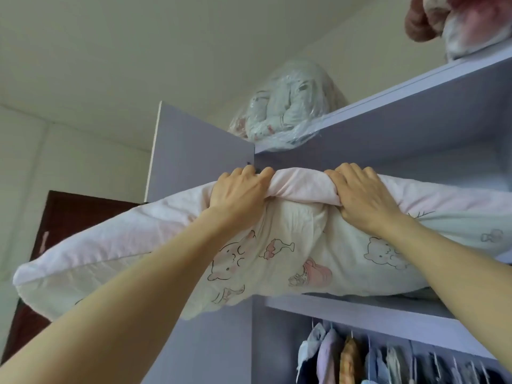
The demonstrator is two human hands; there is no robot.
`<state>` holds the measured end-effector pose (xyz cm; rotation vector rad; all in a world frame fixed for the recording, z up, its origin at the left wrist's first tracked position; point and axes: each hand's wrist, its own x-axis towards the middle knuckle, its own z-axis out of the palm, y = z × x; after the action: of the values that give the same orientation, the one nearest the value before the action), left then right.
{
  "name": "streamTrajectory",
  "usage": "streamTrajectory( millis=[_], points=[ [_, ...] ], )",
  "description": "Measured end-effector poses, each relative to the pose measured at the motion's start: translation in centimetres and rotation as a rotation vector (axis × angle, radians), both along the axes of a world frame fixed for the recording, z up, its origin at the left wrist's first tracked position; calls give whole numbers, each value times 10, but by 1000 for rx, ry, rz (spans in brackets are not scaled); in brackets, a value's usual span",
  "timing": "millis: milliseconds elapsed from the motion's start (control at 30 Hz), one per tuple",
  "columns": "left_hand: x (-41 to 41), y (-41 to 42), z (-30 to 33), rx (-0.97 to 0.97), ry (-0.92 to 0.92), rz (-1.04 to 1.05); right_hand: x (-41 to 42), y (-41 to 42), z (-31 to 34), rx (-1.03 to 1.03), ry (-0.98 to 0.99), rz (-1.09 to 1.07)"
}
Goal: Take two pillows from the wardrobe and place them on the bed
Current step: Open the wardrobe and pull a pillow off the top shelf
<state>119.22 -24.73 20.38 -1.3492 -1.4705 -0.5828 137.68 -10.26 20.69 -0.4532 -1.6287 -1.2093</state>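
Your left hand (pixel 238 194) and your right hand (pixel 360 196) are both raised to the upper compartment of the lilac wardrobe (pixel 415 128), each with fingers curled tight into the soft top edge of a pillow (pixel 291 245). The fabric bunches into a thick pink roll between your two fists (the creases fan out from each grip). The pillow is plump and long, its cover a matte cotton: plain pale pink on the upper face, white underneath with printed cartoon bears and pink bows. Its right part lies on the shelf (pixel 360 309), while the left end sags out past the open door (pixel 194 151) into the air, rounded and puffy at the corner.

On the wardrobe's flat top sits a bundled quilt in crinkled clear plastic (pixel 288 112), shiny and lumpy. Further right, a fuzzy dusky-pink blanket (pixel 454 20) rests on the same top. Below the shelf, clothes on hangers (pixel 360 358) hang in a row, lilac, mustard and blue cloth. A dark reddish-brown room door (pixel 69 217) stands at the left behind the pillow.
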Motion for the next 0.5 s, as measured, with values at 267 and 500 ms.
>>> streamTrajectory(
  millis=[267,500],
  points=[
    [-43,-42,-114,-211,-276,36,-55,-23,-86,-175,-286,130],
    [-84,-125,-234,-280,-543,194,-131,-73,-188,-326,-583,322]
  ],
)
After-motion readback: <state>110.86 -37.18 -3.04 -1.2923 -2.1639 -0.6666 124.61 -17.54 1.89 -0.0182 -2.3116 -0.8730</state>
